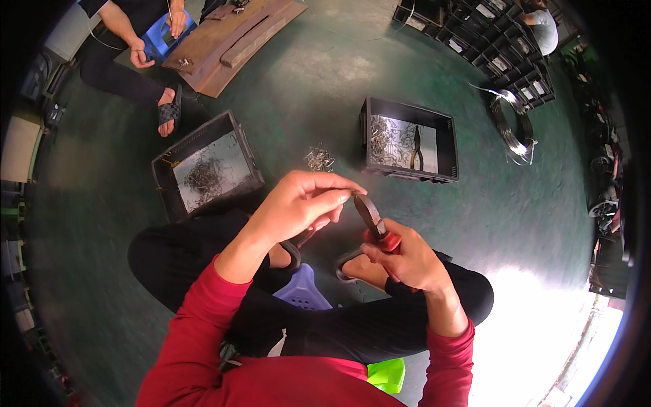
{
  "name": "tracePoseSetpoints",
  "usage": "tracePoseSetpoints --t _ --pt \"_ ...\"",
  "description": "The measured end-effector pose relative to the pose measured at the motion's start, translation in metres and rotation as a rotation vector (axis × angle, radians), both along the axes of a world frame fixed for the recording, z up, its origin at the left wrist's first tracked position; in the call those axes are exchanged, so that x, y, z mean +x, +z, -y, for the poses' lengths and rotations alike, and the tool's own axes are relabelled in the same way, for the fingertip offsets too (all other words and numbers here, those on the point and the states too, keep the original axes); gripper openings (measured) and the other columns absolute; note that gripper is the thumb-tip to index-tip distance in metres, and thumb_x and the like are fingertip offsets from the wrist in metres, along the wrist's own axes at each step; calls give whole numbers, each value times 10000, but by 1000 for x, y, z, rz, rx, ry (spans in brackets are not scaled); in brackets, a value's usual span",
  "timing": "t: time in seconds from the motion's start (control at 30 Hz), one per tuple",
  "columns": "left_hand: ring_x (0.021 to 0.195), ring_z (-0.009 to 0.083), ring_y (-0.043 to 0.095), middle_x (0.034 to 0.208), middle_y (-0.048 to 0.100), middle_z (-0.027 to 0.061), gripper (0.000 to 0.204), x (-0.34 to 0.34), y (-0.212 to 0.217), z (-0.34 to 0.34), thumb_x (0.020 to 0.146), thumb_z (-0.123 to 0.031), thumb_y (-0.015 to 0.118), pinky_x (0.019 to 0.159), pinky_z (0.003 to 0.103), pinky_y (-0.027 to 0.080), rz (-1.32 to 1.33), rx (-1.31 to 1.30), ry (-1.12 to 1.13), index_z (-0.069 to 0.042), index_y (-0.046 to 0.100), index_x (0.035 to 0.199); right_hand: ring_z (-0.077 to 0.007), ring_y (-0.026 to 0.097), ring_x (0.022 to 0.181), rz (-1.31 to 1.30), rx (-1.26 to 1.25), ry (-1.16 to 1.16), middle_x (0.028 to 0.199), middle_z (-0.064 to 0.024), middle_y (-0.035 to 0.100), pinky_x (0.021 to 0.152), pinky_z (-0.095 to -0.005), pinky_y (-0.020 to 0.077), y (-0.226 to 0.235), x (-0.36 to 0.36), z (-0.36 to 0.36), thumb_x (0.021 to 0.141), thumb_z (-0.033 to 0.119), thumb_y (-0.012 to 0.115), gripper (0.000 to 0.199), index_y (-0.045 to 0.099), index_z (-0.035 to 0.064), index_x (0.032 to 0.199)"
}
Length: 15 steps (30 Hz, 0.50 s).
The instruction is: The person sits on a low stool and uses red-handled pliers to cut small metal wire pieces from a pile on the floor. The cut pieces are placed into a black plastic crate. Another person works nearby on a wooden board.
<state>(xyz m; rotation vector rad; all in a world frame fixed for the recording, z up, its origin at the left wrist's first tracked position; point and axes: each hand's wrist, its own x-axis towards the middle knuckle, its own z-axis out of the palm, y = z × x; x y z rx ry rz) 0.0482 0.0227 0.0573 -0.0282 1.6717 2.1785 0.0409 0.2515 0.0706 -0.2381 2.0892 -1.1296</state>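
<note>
Down near the middle of the head view, the person's right hand (407, 261) is wrapped tightly around the red handles of a pair of pliers (375, 225), whose dark jaws point up and to the left. The left hand (298, 203) meets those jaws from the left, its fingertips (342, 193) pinched together right at the tip; whatever small piece they pinch is too small to make out. Both hands hover above the person's crossed legs in dark trousers, over a lilac plastic stool (300, 288), with red sleeves coming in from the near edge. Farther off on the green floor (325, 88) sit two dark crates. The left crate (182, 203), just beyond the left knee, holds a tangled heap of thin bent wire pieces on a pale bottom. The right crate (444, 146), farther and to the right, holds a similar heap of wire bits along with a second pair of pliers lying inside it. Between the two crates a small loose pile of wire pieces (319, 159) lies on the floor. Far right, a coil of shiny wire (512, 125) rests on the floor near stacked dark trays (495, 47). At far left, another person's hands (159, 34) work over a blue box beside a wooden board (230, 37).
</note>
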Motion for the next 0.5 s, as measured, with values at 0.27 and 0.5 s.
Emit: tracePoseSetpoints --t 0.27,0.5 --pt "533 34 469 582 510 -11 248 14 2 -7 971 -76 486 489 209 364 -230 -273 -8 -29 682 1115 -211 598 573 -199 -87 -14 660 -127 614 585 -326 471 -11 5 4 731 121 778 266 561 3 830" --pt "544 43 508 587 539 24 243 23 2 -14 947 -43 483 495 220 389 -248 -291 119 3 681 1081 -199 546 537 -328 -15 7 616 -109 570 551 -326 454 -12 1 11 703 110 785 287 534 15 803"
